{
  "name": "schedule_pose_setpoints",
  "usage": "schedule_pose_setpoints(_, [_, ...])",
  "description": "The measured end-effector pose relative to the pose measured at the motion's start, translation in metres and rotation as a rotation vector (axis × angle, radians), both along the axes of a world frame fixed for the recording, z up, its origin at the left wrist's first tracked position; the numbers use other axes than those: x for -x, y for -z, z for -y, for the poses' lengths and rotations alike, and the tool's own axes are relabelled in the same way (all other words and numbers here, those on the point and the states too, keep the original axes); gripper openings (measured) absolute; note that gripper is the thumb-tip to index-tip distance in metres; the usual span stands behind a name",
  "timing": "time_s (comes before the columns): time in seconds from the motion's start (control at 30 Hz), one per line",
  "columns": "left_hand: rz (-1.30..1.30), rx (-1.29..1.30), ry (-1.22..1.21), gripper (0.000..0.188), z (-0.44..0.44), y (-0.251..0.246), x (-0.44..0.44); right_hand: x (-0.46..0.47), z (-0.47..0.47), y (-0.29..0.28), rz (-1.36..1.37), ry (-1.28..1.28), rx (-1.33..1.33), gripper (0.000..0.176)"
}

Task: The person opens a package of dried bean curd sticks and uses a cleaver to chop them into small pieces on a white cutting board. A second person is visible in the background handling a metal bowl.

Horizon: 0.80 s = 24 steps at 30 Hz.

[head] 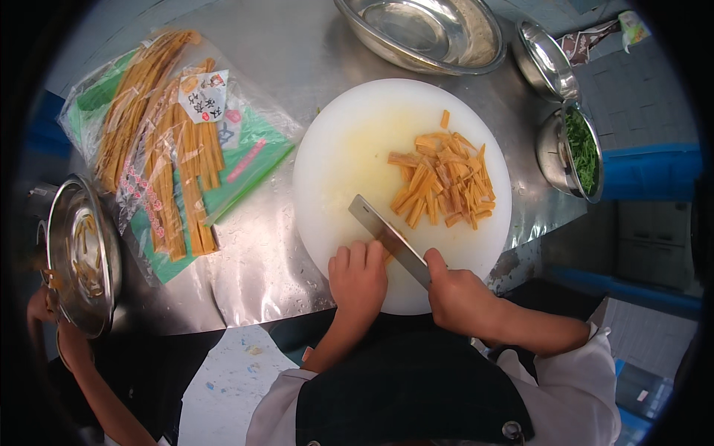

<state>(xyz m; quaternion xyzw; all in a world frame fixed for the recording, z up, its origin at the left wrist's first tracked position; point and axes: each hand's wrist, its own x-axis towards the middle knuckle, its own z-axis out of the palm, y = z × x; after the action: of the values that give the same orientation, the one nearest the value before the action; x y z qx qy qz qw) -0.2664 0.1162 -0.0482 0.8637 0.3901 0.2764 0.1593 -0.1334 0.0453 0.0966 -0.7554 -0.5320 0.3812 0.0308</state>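
Observation:
My right hand (463,295) grips a cleaver (397,245) by its handle, which the fingers hide. Its blade slants across the lower part of a round white cutting board (340,145). My left hand (358,276) lies on the board just left of the blade, fingers bent down over yellow-brown strips, apparently of beancurd. Only a small end of these held strips (389,257) shows between fingers and steel; the rest is hidden. A loose pile of short cut strips (440,178) occupies the board's right side, with one stray piece (445,119) above it.
Left of the board, clear-and-green plastic bags (251,184) hold long uncut strips (139,100). A large steel basin (424,33), a steel bowl (546,61) and a bowl of chopped greens (581,150) stand beyond. Another person's hands (72,340) are at a steel basin (111,267) with strips.

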Motion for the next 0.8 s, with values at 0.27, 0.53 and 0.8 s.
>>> schedule_pose_setpoints(0.27, [-0.005,0.003,-0.037,0.021,-0.01,0.001,0.001,0.004,-0.004,0.028,0.009,-0.039,-0.162,0.04])
schedule_pose_setpoints(0.53, [-0.048,-0.106,-0.192,0.012,-0.02,0.006,-0.005,0.0,-0.005,0.015,0.023,-0.082,-0.216,0.051])
schedule_pose_setpoints(0.8, [-0.037,-0.113,-0.125,0.011,-0.011,0.011,-0.008,0.013,-0.03,0.028,0.04,-0.093,-0.333,0.042])
